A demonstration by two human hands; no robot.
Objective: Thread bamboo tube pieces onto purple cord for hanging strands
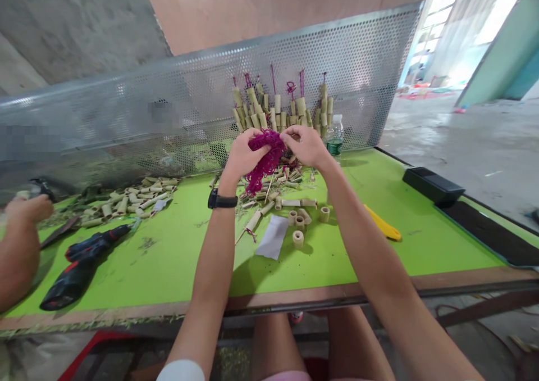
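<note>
Beyond the green table (168, 274), the perforated metal panel (202, 83) backs several bamboo stacks (324, 105); purple cord at their tops makes these look already strung. My left hand (244, 155) grips the purple cord bundle (275, 148) above the table between thumb and fingers; my right hand (307, 145) has its fingertips pinched together at the bundle's edge, seemingly on a strand. The clear bottle (336, 139) stands just beside the stacks, its fill unclear to me. Nearer, short bamboo tubes (298, 239) lie loose, apparently unstrung.
</note>
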